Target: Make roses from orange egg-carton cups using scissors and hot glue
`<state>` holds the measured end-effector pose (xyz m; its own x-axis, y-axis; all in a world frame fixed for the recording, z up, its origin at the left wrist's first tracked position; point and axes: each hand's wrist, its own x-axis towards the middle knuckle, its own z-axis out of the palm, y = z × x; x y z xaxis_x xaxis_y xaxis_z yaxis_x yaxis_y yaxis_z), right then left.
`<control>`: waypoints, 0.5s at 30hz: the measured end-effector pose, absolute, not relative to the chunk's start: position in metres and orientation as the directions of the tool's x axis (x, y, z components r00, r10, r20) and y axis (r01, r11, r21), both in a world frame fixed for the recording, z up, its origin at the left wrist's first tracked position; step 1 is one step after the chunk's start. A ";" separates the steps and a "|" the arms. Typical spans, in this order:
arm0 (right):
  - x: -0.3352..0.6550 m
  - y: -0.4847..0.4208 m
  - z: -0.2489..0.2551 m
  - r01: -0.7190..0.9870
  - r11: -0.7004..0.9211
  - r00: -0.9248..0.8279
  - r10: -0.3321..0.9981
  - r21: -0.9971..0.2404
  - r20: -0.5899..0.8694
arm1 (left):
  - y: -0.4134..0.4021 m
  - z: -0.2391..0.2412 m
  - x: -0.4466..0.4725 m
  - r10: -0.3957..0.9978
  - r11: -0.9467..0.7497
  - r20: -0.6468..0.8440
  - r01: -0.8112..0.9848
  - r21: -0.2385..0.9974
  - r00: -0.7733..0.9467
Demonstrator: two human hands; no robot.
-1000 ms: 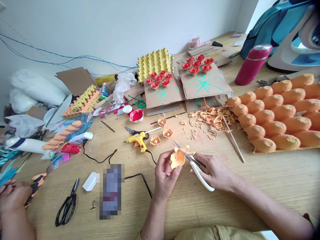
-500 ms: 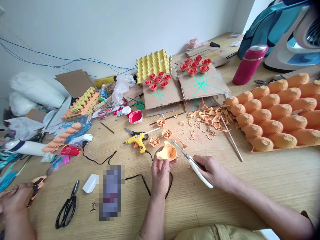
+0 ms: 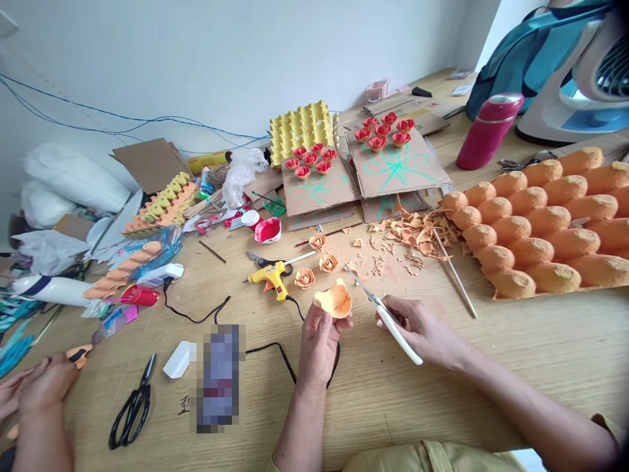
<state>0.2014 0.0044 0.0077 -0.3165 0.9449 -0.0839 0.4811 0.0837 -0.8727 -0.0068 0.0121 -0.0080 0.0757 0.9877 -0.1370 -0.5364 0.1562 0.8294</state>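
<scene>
My left hand (image 3: 319, 337) pinches a cut orange egg-carton cup (image 3: 340, 303), its hollow side facing up and its rim uneven. In my right hand (image 3: 417, 328) is a pair of white-handled scissors (image 3: 396, 331), blades pointing up and left, a little to the right of the cup and apart from it. Just beyond the cup lie several small orange carton roses, among them one rose (image 3: 304, 278) beside a yellow glue gun (image 3: 272, 275). Dark-handled scissors (image 3: 260, 260) lie partly behind the glue gun.
A large orange egg tray (image 3: 535, 229) and carton scraps (image 3: 413, 233) lie right, with a stick (image 3: 455, 275). Red flowers stand on cardboard (image 3: 398, 164) at the back. Black scissors (image 3: 132, 410) lie left, near another person's hands (image 3: 42, 387). A cord crosses beneath my left wrist.
My left hand has turned the cup slightly and shifted a little right. The scissors have moved slightly right, staying apart from the cup. The other person's hands at left have moved too.
</scene>
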 end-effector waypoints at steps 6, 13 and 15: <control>0.201 0.003 0.012 0.577 0.167 -0.393 0.915 -0.800 -0.092 | 0.013 -0.003 -0.007 0.990 0.108 -0.138 -0.569 0.815 -0.010; 0.199 0.003 0.013 0.648 0.220 -0.421 0.901 -0.729 -0.102 | 0.011 -0.008 -0.007 0.998 0.030 -0.007 -0.434 0.900 0.055; 0.199 0.003 0.013 0.652 0.225 -0.420 0.902 -0.724 -0.098 | 0.010 -0.009 -0.007 0.998 0.021 0.005 -0.382 0.924 0.067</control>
<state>0.1988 0.0031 0.0131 -0.4203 0.9020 -0.0984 0.6523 0.2250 -0.7238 -0.0067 0.0099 -0.0092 0.0673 0.9977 0.0054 -0.3823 0.0208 0.9238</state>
